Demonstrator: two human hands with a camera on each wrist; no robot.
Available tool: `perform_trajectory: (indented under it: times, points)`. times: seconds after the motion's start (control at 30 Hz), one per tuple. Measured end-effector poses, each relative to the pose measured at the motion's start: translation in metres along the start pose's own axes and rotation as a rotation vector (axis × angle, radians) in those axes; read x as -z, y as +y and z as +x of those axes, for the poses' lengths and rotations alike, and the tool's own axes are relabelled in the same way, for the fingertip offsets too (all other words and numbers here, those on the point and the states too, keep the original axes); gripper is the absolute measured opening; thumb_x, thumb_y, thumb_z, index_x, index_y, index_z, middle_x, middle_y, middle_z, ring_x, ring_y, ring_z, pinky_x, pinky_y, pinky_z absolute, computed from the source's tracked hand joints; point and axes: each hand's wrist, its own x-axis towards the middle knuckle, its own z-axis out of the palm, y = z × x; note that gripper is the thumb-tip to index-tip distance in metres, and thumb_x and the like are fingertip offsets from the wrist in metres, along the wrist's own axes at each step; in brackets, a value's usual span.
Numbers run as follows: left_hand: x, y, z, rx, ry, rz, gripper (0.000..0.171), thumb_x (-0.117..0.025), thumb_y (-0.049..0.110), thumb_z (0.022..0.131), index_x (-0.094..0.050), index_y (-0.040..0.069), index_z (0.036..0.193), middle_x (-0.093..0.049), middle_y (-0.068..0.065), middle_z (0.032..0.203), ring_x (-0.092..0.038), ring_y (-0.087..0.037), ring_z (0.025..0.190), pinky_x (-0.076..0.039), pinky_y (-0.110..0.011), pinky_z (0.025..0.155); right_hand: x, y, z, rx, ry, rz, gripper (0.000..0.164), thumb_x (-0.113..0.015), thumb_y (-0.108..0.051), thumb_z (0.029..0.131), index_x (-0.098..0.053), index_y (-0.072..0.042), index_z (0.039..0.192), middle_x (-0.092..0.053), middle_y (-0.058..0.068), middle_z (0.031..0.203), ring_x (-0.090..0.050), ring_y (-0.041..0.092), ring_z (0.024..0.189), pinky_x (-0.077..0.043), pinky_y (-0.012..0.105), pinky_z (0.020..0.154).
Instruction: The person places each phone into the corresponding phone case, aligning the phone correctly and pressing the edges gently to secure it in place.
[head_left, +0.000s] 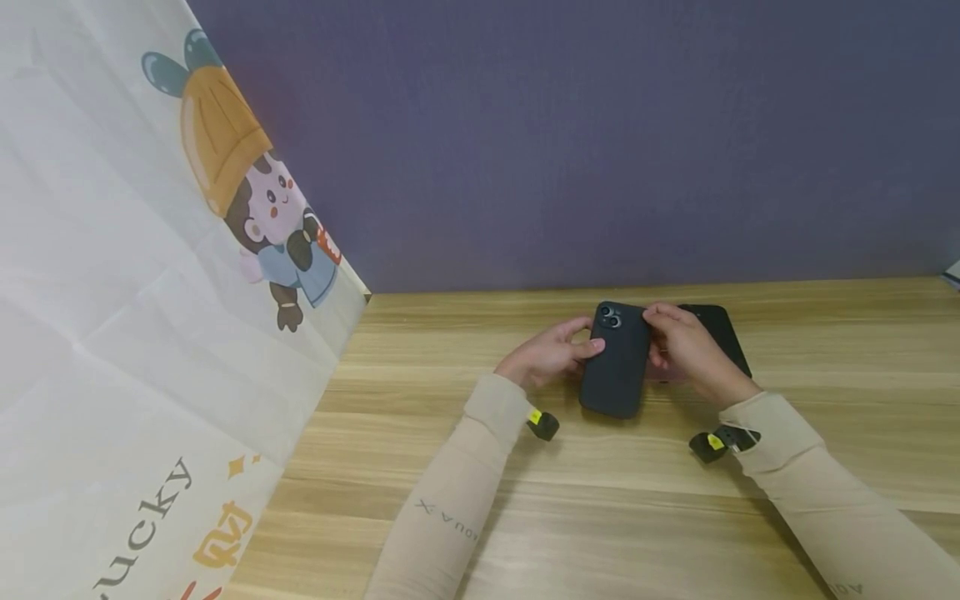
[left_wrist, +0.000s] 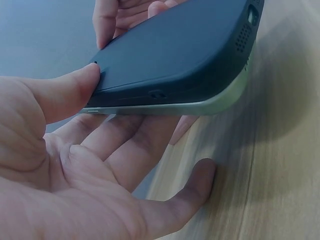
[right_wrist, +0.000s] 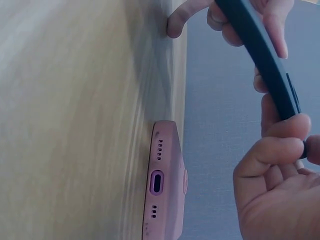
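Both hands hold a phone in a black case (head_left: 617,371) above the table, its back and camera lenses turned up in the head view. My left hand (head_left: 551,350) grips its left long side, thumb on the back and fingers underneath. My right hand (head_left: 684,342) pinches the upper right corner. In the left wrist view, a pale green phone edge (left_wrist: 225,101) sticks out below the black case along one side and the bottom corner. The right wrist view shows the case's edge bowed near the pinching fingers.
Another phone in a pink case (right_wrist: 165,190) lies on the wooden table (head_left: 600,500), partly behind my right hand, its dark screen (head_left: 723,333) up. A blue-grey partition (head_left: 600,142) stands along the back edge. A white printed sheet (head_left: 150,333) hangs on the left.
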Motion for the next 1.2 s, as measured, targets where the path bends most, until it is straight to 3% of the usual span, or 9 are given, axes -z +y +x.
perform_trajectory:
  times: [0.37, 0.63, 0.7, 0.77, 0.93, 1.0, 1.2]
  points:
    - [0.001, 0.001, -0.001, -0.001, -0.01, 0.01, 0.038, -0.055, 0.018, 0.098, -0.049, 0.02, 0.135, -0.066, -0.003, 0.098, -0.065, -0.017, 0.086, -0.052, -0.034, 0.081, 0.0, 0.0, 0.001, 0.009, -0.015, -0.025, 0.034, -0.031, -0.034, 0.106, -0.043, -0.004, 0.097, -0.044, -0.001, 0.059, -0.045, 0.015, 0.048, -0.04, 0.039, 0.047]
    - [0.0, 0.0, 0.0, 0.003, 0.003, 0.002, 0.035, -0.054, 0.018, 0.099, -0.05, 0.017, 0.134, -0.066, -0.005, 0.094, -0.064, -0.017, 0.083, -0.052, -0.033, 0.079, -0.002, -0.001, 0.001, -0.045, -0.017, -0.024, 0.036, -0.032, -0.038, 0.105, -0.042, -0.005, 0.113, -0.044, -0.004, 0.059, -0.045, 0.011, 0.048, -0.04, 0.034, 0.046]
    - [0.0, 0.0, 0.001, 0.005, 0.015, -0.005, 0.032, -0.053, 0.019, 0.099, -0.052, 0.017, 0.131, -0.067, -0.005, 0.092, -0.065, -0.018, 0.082, -0.052, -0.033, 0.079, -0.003, 0.0, 0.001, -0.081, -0.031, -0.02, 0.04, -0.034, -0.04, 0.104, -0.041, -0.005, 0.121, -0.044, -0.004, 0.057, -0.044, 0.011, 0.048, -0.039, 0.033, 0.045]
    - [0.0, 0.0, 0.001, 0.012, 0.029, -0.008, 0.029, -0.053, 0.02, 0.099, -0.054, 0.018, 0.128, -0.068, -0.005, 0.092, -0.065, -0.018, 0.083, -0.052, -0.034, 0.079, -0.003, 0.001, 0.002, -0.111, -0.048, -0.033, 0.041, -0.037, -0.04, 0.103, -0.041, -0.004, 0.121, -0.045, -0.004, 0.056, -0.043, 0.011, 0.047, -0.039, 0.033, 0.045]
    - [0.002, 0.0, 0.002, 0.033, 0.066, -0.044, 0.027, -0.053, 0.022, 0.099, -0.054, 0.019, 0.126, -0.068, -0.006, 0.093, -0.066, -0.019, 0.084, -0.052, -0.034, 0.08, -0.006, 0.003, 0.004, -0.134, -0.108, -0.088, 0.036, -0.043, -0.038, 0.102, -0.044, -0.003, 0.1, -0.046, -0.002, 0.056, -0.04, 0.011, 0.046, -0.038, 0.033, 0.045]
    - [0.003, 0.0, 0.003, 0.046, 0.089, -0.07, 0.027, -0.053, 0.023, 0.099, -0.054, 0.02, 0.126, -0.068, -0.007, 0.092, -0.066, -0.019, 0.083, -0.053, -0.034, 0.078, -0.007, 0.003, 0.005, -0.127, -0.146, -0.098, 0.033, -0.045, -0.035, 0.102, -0.043, -0.002, 0.099, -0.047, -0.001, 0.056, -0.041, 0.011, 0.046, -0.039, 0.032, 0.045]
    - [0.007, -0.002, 0.005, 0.082, 0.158, -0.13, 0.019, -0.054, 0.027, 0.098, -0.054, 0.021, 0.117, -0.069, -0.008, 0.09, -0.067, -0.02, 0.082, -0.053, -0.037, 0.076, -0.011, 0.001, 0.005, -0.105, -0.236, -0.168, 0.037, -0.049, -0.032, 0.101, -0.042, 0.001, 0.116, -0.052, 0.002, 0.062, -0.049, 0.014, 0.052, -0.044, 0.033, 0.05]
